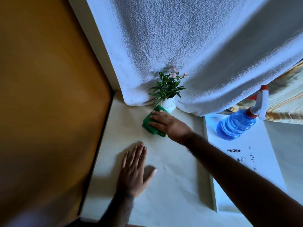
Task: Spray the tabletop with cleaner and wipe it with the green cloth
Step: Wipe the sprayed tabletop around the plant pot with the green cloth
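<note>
A folded green cloth (148, 122) lies on the pale tabletop (172, 161) near its far edge, just in front of a small plant pot. My right hand (168, 123) presses flat on the cloth with fingers spread over it. Closer to me, my left hand (134, 171) rests palm down on the tabletop, fingers apart and holding nothing. A blue spray bottle (236, 124) with a white and red trigger head stands at the right on a lower white surface, away from both hands.
A white pot with a green plant (168, 92) stands at the table's far edge, touching the cloth. A white curtain (180, 46) hangs behind it. An orange-brown wall (49, 95) runs along the left. The white surface (242, 161) on the right has dark marks.
</note>
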The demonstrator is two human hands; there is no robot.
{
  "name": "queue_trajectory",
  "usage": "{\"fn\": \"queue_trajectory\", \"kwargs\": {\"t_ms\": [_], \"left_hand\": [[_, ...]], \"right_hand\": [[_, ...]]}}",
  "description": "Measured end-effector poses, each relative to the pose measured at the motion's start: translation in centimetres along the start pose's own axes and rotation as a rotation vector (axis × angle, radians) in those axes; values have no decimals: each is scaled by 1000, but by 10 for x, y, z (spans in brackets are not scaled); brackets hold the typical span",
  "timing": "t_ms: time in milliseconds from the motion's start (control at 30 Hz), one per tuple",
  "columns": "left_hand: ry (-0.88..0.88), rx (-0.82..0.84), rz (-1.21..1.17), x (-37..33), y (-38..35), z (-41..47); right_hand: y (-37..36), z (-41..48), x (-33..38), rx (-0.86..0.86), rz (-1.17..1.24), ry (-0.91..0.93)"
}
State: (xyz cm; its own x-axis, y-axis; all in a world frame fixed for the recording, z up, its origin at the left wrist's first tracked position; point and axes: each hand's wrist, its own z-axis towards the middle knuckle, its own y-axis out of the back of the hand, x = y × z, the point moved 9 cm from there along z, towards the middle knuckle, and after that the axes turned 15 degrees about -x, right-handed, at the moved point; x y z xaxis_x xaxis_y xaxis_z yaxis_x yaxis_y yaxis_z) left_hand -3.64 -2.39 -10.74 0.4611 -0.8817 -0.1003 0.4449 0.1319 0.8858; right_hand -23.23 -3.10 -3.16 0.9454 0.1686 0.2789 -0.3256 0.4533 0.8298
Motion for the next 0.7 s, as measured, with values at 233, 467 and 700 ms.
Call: {"fn": "queue_trajectory", "kwargs": {"t_ms": [233, 467, 700], "left_hand": [[8, 7, 1, 0, 0, 0], [0, 26, 3, 0, -1, 0], [-13, 25, 5, -1, -2, 1]], "right_hand": [[31, -11, -33, -51, -83, -21], [24, -19, -38, -26, -4, -131], [15, -23, -38, -59, 67, -131]]}}
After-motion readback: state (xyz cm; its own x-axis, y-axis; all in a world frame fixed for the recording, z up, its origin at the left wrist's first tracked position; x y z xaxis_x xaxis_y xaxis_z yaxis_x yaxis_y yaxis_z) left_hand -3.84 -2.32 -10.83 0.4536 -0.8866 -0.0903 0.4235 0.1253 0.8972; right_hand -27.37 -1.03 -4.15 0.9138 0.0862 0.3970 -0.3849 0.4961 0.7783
